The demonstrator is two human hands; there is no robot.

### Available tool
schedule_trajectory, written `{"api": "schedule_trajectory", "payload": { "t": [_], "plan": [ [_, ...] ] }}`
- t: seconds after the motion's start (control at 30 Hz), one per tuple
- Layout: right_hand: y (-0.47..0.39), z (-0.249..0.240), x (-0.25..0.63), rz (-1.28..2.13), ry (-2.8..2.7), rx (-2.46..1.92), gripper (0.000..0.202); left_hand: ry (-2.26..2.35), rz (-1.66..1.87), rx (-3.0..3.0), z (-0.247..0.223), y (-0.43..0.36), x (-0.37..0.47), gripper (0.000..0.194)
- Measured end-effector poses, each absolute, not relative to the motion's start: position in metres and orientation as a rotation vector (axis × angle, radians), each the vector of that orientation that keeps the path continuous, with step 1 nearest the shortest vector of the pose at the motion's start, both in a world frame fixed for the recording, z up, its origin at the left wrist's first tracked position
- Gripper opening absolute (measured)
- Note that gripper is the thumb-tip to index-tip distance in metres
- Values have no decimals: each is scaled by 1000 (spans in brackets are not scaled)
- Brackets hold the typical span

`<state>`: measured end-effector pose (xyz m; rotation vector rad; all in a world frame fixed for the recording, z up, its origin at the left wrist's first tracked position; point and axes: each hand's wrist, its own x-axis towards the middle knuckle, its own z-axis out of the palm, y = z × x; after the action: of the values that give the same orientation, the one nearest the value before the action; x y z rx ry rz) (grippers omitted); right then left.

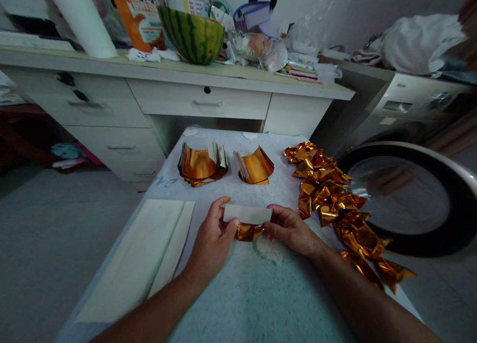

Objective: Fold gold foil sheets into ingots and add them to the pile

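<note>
Between my two hands is a sheet of gold foil paper (pixel 249 232), its upper part showing a pale backing strip (pixel 248 214). My left hand (pixel 213 234) pinches its left end, thumb in front. At the right end, my right hand (pixel 288 227) grips it between thumb and fingers. Beyond my hands lie two stacks of curved gold foil sheets, a larger left stack (pixel 199 165) and a smaller right stack (pixel 257 167), both with pale edges turned up. A heap of folded gold foil pieces (pixel 328 184) runs down the table's right side.
Pale folded paper (pixel 137 253) lies on the cloth-covered table (pixel 231 303) at left. Behind it stands a white desk (pixel 179 96) with half a watermelon (pixel 194 35) and an orange bag (pixel 139 18). On the right, a washing machine's round door (pixel 410 194) hangs open beside the foil heap.
</note>
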<state>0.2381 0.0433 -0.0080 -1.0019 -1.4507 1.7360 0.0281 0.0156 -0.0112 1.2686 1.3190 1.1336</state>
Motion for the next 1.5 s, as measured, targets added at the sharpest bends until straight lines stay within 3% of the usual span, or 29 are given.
{"api": "schedule_trajectory", "payload": {
  "t": [0.53, 0.77, 1.5],
  "plan": [
    [41, 10, 183, 1504, -1351, -1369, 6, 1278, 1343, 964, -1, 23, 31, 43],
    [40, -15, 187, 1354, -1412, -1155, 9, 1235, 1357, 1063, -15, 24, 33, 55],
    [41, -15, 200, 1423, -1496, -1075, 10, 1307, 1300, 1132, -17, 19, 38, 57]
  ]
}}
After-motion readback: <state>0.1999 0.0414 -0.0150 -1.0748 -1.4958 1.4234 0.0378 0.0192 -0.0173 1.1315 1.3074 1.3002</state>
